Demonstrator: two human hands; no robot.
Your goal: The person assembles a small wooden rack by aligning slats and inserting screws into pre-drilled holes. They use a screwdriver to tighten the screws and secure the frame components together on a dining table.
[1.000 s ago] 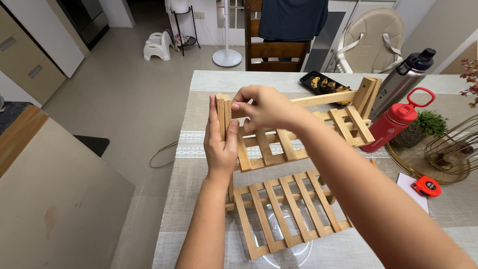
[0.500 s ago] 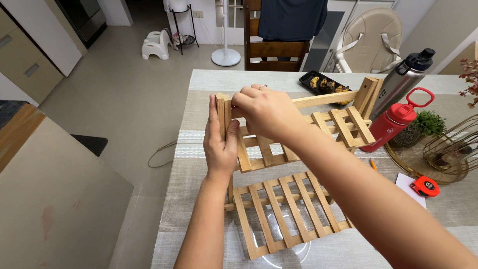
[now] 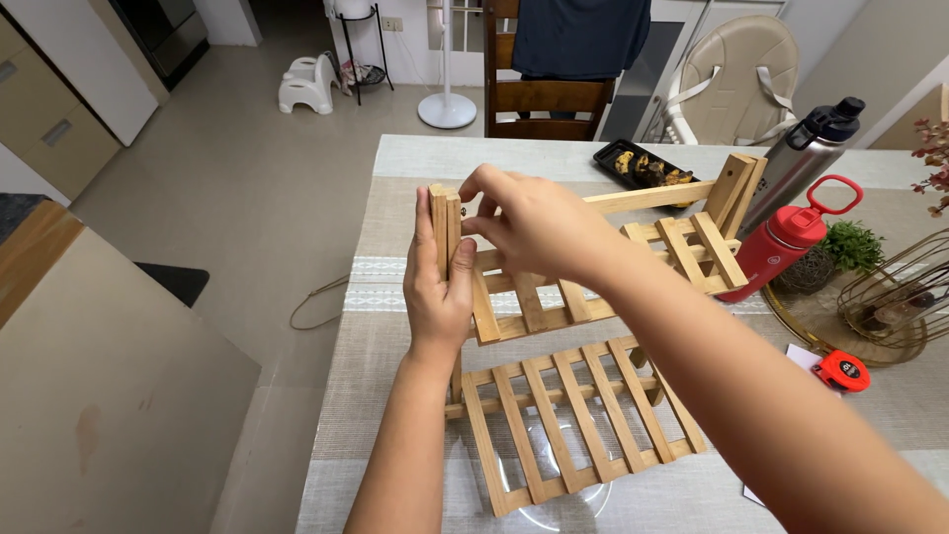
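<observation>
A two-tier slatted wooden rack (image 3: 573,425) stands on the table (image 3: 395,326). My left hand (image 3: 435,287) grips the rack's upright left post (image 3: 441,222) near its top. My right hand (image 3: 534,222) is closed at the top of that post, fingertips pinched where the top rail (image 3: 652,198) joins it. What the fingertips hold is too small to make out. The upper slatted shelf (image 3: 593,287) runs to the right behind my right forearm.
A red bottle (image 3: 786,242) and a steel bottle with a black cap (image 3: 806,158) stand at the right, beside a small green plant (image 3: 850,247), a gold wire basket (image 3: 905,297) and a red tape measure (image 3: 843,372). A black tray of food (image 3: 643,166) lies behind the rack; a wooden chair (image 3: 544,94) is beyond.
My right hand has shifted slightly at the top of the post. The left hand and rack hold still.
</observation>
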